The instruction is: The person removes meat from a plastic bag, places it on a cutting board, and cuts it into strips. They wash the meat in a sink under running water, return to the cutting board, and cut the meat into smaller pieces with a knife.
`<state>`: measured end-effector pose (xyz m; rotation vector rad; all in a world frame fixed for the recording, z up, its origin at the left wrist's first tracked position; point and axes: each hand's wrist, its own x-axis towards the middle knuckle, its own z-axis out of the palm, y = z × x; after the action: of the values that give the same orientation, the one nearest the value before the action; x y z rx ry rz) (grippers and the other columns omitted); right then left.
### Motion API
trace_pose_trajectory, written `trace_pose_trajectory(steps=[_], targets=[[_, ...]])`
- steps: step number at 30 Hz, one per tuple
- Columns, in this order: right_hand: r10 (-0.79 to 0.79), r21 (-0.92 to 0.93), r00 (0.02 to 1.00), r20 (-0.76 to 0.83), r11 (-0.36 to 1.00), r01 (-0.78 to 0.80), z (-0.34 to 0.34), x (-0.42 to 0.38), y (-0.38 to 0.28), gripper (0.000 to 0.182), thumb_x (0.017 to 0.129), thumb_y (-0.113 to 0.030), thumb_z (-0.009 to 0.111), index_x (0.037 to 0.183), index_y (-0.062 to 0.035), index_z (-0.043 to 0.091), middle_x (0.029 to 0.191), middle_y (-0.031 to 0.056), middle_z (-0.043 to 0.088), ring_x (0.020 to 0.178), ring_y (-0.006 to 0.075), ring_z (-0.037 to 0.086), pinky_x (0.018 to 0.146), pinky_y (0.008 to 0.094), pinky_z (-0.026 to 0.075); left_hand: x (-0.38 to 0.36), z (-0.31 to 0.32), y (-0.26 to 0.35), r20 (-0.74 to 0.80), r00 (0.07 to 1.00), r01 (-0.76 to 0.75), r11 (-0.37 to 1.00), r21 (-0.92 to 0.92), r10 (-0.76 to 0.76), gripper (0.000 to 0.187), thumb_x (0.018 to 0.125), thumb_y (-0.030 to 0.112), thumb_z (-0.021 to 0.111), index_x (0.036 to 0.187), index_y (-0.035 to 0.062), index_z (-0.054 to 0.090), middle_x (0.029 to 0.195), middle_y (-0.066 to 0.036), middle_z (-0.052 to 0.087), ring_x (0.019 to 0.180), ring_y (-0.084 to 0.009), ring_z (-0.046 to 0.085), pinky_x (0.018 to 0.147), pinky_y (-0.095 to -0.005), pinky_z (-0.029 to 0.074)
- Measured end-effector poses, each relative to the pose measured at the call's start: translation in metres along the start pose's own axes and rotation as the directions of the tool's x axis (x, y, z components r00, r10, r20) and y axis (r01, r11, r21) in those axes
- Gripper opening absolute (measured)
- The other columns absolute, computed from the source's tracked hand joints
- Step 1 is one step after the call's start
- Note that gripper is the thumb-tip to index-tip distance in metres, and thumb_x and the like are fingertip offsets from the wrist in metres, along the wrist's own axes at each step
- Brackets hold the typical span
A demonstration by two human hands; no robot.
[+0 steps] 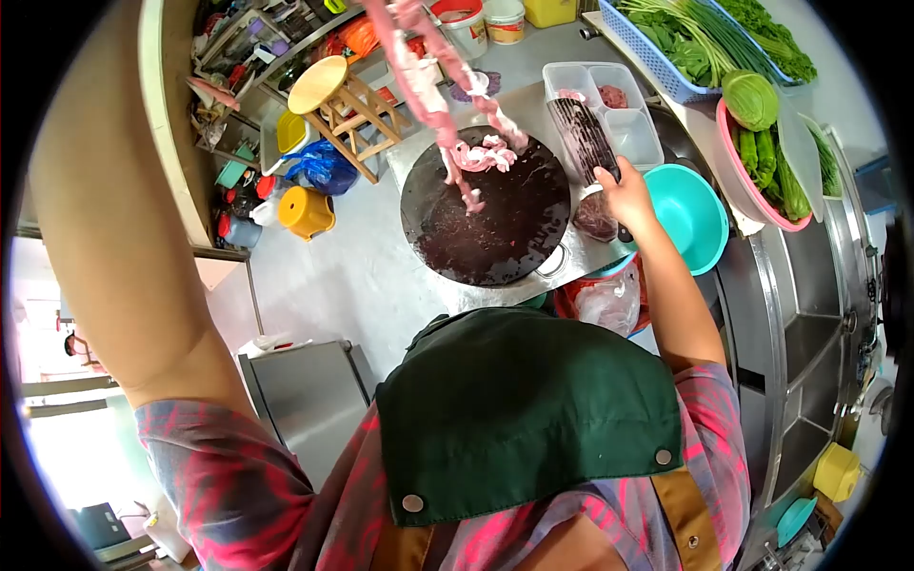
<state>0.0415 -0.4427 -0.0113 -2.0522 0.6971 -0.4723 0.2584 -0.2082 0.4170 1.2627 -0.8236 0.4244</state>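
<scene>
My right hand (625, 195) is closed round the dark handle of a cleaver (584, 138). Its broad wet blade points away from me, partly over a clear divided plastic container (633, 133). Long strips of raw pink meat (433, 90) hang down from the top edge of the view. Their lower ends reach a round dark chopping board (481, 233), where more of the meat (486, 154) lies in a loose heap. My left arm (124, 219) is raised on the left, its hand beyond the view. A dark red lump of meat (596, 217) lies beside the board, near my right hand.
The board rests on a metal table (419, 143). A turquoise basin (687, 219) stands right of my right hand. Further right are a pink basin of green vegetables (728, 181), a blue basket of greens (657, 48) and metal sinks (809, 276). A wooden stool (328, 90) stands at the back left.
</scene>
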Motion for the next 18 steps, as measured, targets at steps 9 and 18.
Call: trace_pose_trajectory(steps=[9,18], targets=[[0.018,0.022,1.0,-0.018,1.0,-0.017,-0.016,-0.023,0.006,0.03,0.083,-0.027,0.059,0.097,-0.0003,0.055,0.08,0.0198,0.062,0.073,0.035,0.06,0.066,0.0374,0.046,-0.084,-0.091,0.018,-0.301,0.934,0.178,0.982,-0.071,-0.191,0.022,0.09,0.025,0.046,0.077,0.0077,0.048,0.053,0.001,0.025,0.048,-0.0138,0.026,0.06,-0.031,0.034],[0.062,-0.076,0.997,0.047,0.995,-0.059,0.002,-0.036,0.004,0.033,0.082,-0.029,0.059,0.1,-0.0011,0.055,0.082,0.0206,0.062,0.076,0.0351,0.061,0.068,0.0384,0.047,-0.239,-0.135,-0.124,-0.079,0.631,0.776,0.627,0.068,-0.772,0.026,0.085,0.028,0.061,0.069,0.0125,0.046,0.055,0.006,0.038,0.043,-0.004,0.029,0.041,-0.0212,0.022]])
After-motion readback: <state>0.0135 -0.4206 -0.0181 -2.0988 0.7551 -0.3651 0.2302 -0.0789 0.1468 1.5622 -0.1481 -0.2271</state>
